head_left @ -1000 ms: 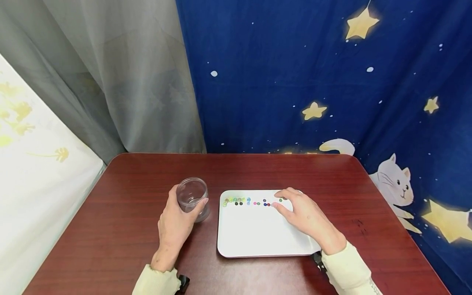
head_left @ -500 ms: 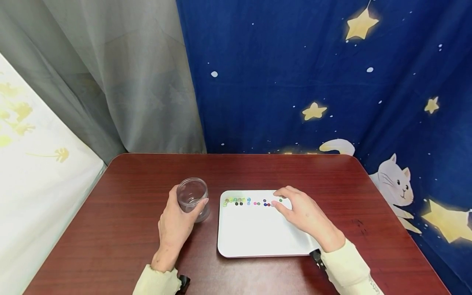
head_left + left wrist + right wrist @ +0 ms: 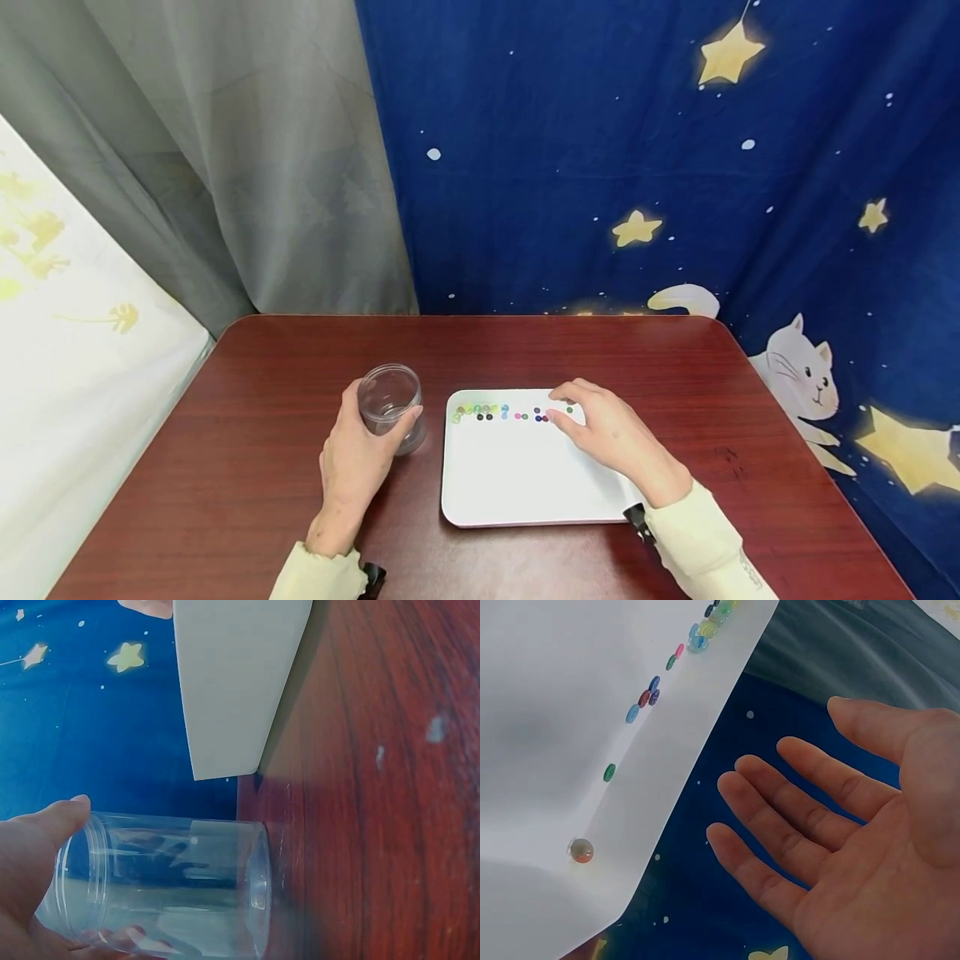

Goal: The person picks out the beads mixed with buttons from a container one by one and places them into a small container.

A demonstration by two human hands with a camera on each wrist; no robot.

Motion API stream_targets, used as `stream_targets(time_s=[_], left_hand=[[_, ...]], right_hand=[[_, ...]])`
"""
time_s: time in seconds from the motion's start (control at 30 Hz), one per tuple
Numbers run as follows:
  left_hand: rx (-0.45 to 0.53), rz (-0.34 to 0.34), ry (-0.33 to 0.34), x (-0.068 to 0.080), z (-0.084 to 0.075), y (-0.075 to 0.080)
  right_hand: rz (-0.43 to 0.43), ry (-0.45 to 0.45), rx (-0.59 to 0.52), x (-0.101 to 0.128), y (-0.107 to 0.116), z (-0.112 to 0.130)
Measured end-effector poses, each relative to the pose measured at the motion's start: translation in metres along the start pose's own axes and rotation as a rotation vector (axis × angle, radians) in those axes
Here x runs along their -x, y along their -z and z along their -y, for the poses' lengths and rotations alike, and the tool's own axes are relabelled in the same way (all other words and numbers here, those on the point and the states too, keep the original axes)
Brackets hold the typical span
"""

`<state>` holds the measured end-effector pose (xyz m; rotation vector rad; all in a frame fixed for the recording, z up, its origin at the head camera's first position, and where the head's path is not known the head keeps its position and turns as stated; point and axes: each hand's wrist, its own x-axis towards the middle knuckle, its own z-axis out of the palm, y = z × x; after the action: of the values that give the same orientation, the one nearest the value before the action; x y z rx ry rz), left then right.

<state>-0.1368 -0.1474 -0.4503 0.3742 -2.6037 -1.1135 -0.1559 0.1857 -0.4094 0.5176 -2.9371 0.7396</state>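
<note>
A clear plastic jar (image 3: 390, 393) stands upright on the table. My left hand (image 3: 354, 462) grips its upper part, thumb on the near right side and fingers round the far left; inside it I see nothing. To its right lies a white tray (image 3: 525, 483). Along the tray's far edge runs a row of glass marbles (image 3: 477, 409) and small coloured buttons (image 3: 540, 418). Over the tray's far right part hovers my right hand (image 3: 618, 433); its fingers are apart and hold nothing. The right wrist view shows a green button (image 3: 610, 772) and a lone marble (image 3: 580, 850) near the corner.
The dark red wooden table (image 3: 247, 450) reaches back to a grey curtain (image 3: 315, 167) and a blue star-patterned curtain (image 3: 540, 167). A white cloth (image 3: 75, 400) hangs at the left. The tray's raised rim (image 3: 697, 727) shows in the right wrist view.
My right hand has shifted slightly left over the tray, still holding nothing. The left hand and the jar stay in place.
</note>
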Motion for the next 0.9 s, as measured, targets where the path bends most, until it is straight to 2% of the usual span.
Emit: stream_targets(time_s=[0.37,0.9], left_hand=[[0.000,-0.007,0.000,0.000,0.001,-0.001],[0.001,-0.013,0.000,0.001,0.001,-0.001]], right_hand=[[-0.022,0.040,0.006,-0.006,-0.004,0.000],[0.032,0.040,-0.007,-0.014,-0.011,0.000]])
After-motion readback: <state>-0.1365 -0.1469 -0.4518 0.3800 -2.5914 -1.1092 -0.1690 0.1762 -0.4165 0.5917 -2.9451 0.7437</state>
